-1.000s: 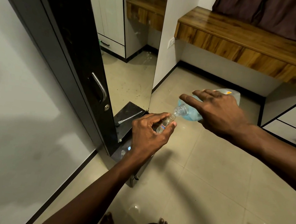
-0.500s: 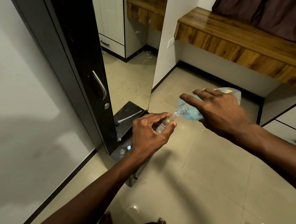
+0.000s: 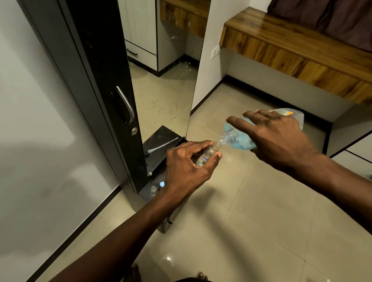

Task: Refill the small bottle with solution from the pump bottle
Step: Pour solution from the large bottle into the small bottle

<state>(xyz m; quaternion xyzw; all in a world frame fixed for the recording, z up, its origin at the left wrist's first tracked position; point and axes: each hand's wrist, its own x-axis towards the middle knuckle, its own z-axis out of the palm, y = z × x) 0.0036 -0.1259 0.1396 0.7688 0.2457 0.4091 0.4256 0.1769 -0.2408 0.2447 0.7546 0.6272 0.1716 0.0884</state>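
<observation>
The left hand [image 3: 187, 164] pinches the small bottle [image 3: 207, 156] between thumb and fingertips, holding it tilted over the tiled floor [image 3: 252, 216] with its open mouth up and to the right. The right hand [image 3: 274, 138] lies over the pump bottle [image 3: 238, 139], fingers spread and curled down on its pale blue body, tipping it so the threaded neck touches the small bottle's mouth. A dark cabinet door [image 3: 92, 62] stands at left, a wooden shelf [image 3: 316, 51] far right.

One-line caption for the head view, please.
Left hand holds a small clear labelled bottle while right hand tips a large translucent blue-liquid bottle, neck to mouth, above beige floor tiles.
</observation>
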